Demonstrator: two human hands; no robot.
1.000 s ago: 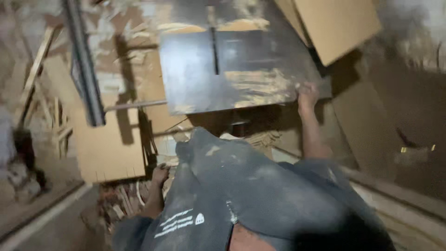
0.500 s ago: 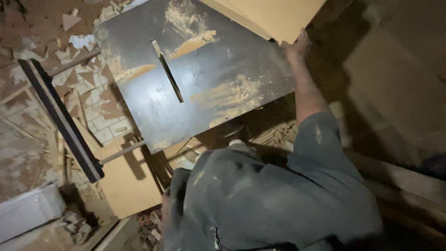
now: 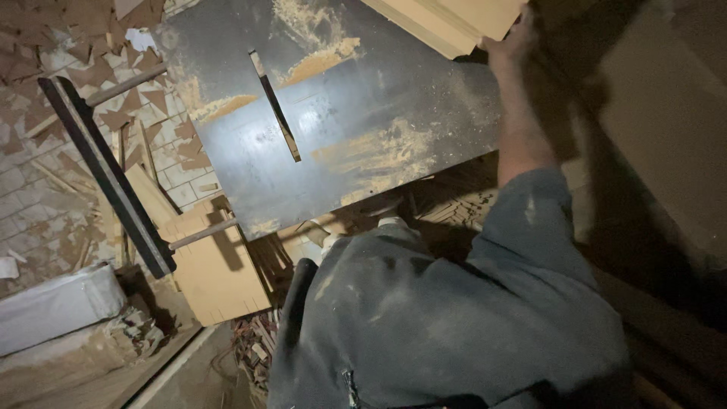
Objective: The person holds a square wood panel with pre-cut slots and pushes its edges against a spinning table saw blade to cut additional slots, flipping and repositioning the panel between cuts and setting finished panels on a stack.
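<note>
Only one of the hands shows, the right hand (image 3: 509, 47) grasping one pale board (image 3: 447, 21) on one saw table (image 3: 356, 113).

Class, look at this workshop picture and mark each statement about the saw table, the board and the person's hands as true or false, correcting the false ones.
1. The right hand touches the pale wooden board at the far corner of the saw table. True.
2. The saw table is swept clean. False: sawdust lies in patches on it.
3. A slot runs across the table top. True.
4. The left hand grips the black bar. False: the left hand is not in view, and the bar lies alone, left of the table.
</note>
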